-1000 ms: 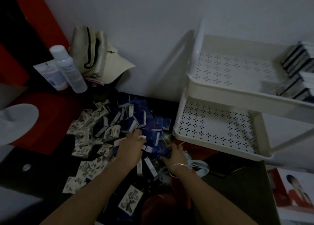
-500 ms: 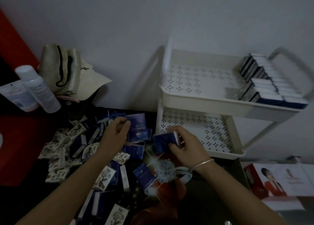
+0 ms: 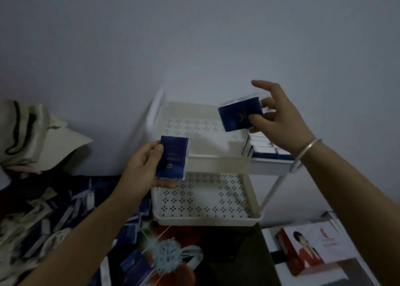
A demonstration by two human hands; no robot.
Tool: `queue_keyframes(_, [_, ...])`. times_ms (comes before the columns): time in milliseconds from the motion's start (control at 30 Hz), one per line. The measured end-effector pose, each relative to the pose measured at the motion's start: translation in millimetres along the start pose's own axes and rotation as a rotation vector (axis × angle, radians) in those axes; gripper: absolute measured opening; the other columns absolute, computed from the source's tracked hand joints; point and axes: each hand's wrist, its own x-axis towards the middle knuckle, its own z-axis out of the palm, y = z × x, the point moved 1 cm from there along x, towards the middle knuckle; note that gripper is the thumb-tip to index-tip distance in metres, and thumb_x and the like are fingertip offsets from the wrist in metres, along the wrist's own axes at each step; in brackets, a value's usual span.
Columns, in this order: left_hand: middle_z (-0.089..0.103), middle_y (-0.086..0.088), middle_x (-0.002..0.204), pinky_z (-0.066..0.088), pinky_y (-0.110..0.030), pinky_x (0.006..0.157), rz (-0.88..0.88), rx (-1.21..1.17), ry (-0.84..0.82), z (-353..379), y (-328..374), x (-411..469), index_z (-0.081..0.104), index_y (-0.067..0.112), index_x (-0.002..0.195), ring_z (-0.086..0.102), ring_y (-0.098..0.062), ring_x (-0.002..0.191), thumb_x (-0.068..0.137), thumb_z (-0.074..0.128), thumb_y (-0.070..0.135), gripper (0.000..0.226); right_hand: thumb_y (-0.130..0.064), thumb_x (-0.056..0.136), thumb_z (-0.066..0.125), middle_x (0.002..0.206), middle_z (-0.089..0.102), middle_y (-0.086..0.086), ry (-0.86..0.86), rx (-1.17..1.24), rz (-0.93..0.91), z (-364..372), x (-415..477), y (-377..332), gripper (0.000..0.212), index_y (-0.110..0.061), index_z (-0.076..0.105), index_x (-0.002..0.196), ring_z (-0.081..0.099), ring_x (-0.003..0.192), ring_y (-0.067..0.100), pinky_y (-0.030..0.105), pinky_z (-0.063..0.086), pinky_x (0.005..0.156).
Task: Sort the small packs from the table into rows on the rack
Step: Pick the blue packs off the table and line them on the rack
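My right hand (image 3: 279,118) holds a dark blue pack (image 3: 238,113) tilted above the top shelf of the white two-tier rack (image 3: 218,161). A row of blue-and-white packs (image 3: 265,148) stands at the right end of that shelf, just under the hand. My left hand (image 3: 144,166) grips a second blue pack (image 3: 172,157) upright in front of the rack's left front corner. A heap of loose packs (image 3: 54,225), blue ones and pale printed ones, lies on the dark table at the lower left. The lower shelf (image 3: 205,201) holds nothing.
A beige cap (image 3: 41,140) lies at the left against the grey wall. A red-and-white box with a printed portrait (image 3: 307,249) sits at the lower right. A ribboned red item (image 3: 171,255) lies at the table's front.
Both hands have risen from the heap, each with a blue pack. The right hand has travelled up and right to above the top shelf; the view has tilted up and right.
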Motion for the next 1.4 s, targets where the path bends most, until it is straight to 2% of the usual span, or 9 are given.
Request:
queue_keyframes(333, [0.067, -0.012, 0.102, 0.058, -0.032, 0.057, -0.066, -0.060, 0.026, 70, 25, 44, 0.044, 0.028, 0.126, 0.072, -0.018, 0.069, 0.095, 0.055, 0.007, 0.039, -0.012, 0.084, 0.062, 0.095, 0.066, 0.006, 0.079, -0.477, 0.057, -39, 63, 71, 0.043, -0.020, 0.042, 0.122, 0.063, 0.084, 0.026, 0.037, 0.051, 0.076])
queue_keyframes(533, [0.065, -0.017, 0.114, 0.058, -0.028, 0.062, -0.073, -0.148, -0.043, 85, 25, 54, 0.061, 0.012, 0.107, 0.072, -0.027, 0.086, 0.097, 0.049, 0.003, 0.018, -0.001, 0.082, 0.054, 0.106, 0.058, 0.006, 0.056, -0.099, 0.212, -27, 72, 95, 0.066, -0.036, 0.040, 0.136, 0.062, 0.090, 0.026, 0.040, 0.056, 0.082])
queue_keyframes(733, [0.058, -0.019, 0.127, 0.060, -0.032, 0.076, -0.201, -0.364, -0.132, 88, 22, 76, 0.055, 0.003, 0.126, 0.065, -0.035, 0.107, 0.088, 0.040, -0.017, 0.046, -0.013, 0.077, 0.066, 0.082, 0.062, 0.000, 0.029, -0.141, 0.253, -19, 85, 99, 0.018, -0.019, 0.059, 0.092, 0.060, 0.079, 0.021, 0.029, 0.048, 0.065])
queue_keyframes(867, [0.059, -0.020, 0.122, 0.060, -0.029, 0.073, -0.193, -0.325, -0.116, 91, 21, 87, 0.053, 0.004, 0.129, 0.068, -0.032, 0.101, 0.085, 0.044, -0.024, 0.053, -0.021, 0.078, 0.069, 0.094, 0.056, 0.003, -0.018, -0.306, 0.232, -17, 90, 97, 0.048, -0.014, 0.046, 0.119, 0.056, 0.087, 0.023, 0.029, 0.043, 0.070])
queue_keyframes(967, [0.063, -0.020, 0.119, 0.060, -0.029, 0.071, -0.187, -0.369, -0.090, 94, 22, 97, 0.056, 0.004, 0.126, 0.070, -0.030, 0.096, 0.088, 0.055, -0.011, 0.041, -0.014, 0.080, 0.065, 0.094, 0.056, 0.006, -0.231, -0.533, 0.102, -10, 89, 96, 0.084, -0.032, 0.017, 0.146, 0.059, 0.084, 0.027, 0.034, 0.046, 0.075])
queue_keyframes(1033, [0.062, -0.019, 0.120, 0.060, -0.031, 0.071, -0.199, -0.366, -0.070, 96, 22, 105, 0.060, 0.008, 0.119, 0.071, -0.030, 0.094, 0.092, 0.059, 0.005, 0.027, -0.017, 0.081, 0.062, 0.109, 0.055, 0.009, -0.286, -0.720, 0.031, -6, 91, 102, 0.081, -0.038, 0.018, 0.146, 0.058, 0.096, 0.031, 0.038, 0.044, 0.083])
queue_keyframes(1133, [0.065, -0.021, 0.116, 0.061, -0.032, 0.068, -0.264, -0.380, -0.027, 100, 21, 116, 0.056, 0.008, 0.116, 0.072, -0.029, 0.090, 0.095, 0.058, 0.030, 0.030, -0.023, 0.082, 0.057, 0.119, 0.055, 0.005, -0.293, -0.764, 0.031, -8, 94, 112, 0.048, -0.031, 0.047, 0.128, 0.054, 0.108, 0.029, 0.035, 0.043, 0.087])
queue_keyframes(1267, [0.075, -0.017, 0.089, 0.060, -0.029, 0.061, -0.341, -0.401, 0.021, 105, 21, 129, 0.057, 0.012, 0.104, 0.073, -0.021, 0.071, 0.094, 0.050, 0.049, 0.039, -0.038, 0.087, 0.054, 0.096, 0.068, -0.002, -0.438, -0.799, 0.034, -11, 87, 116, 0.020, -0.026, 0.067, 0.095, 0.059, 0.094, 0.018, 0.026, 0.045, 0.081])
queue_keyframes(1400, [0.073, -0.008, 0.074, 0.053, -0.021, 0.047, -0.359, -0.363, 0.043, 113, 16, 138, 0.060, 0.013, 0.102, 0.065, -0.012, 0.051, 0.093, 0.049, 0.052, 0.042, -0.036, 0.091, 0.043, 0.057, 0.049, 0.001, -0.445, -0.798, 0.101, -14, 89, 116, 0.042, -0.018, 0.043, 0.053, 0.044, 0.058, 0.015, 0.028, 0.033, 0.059])
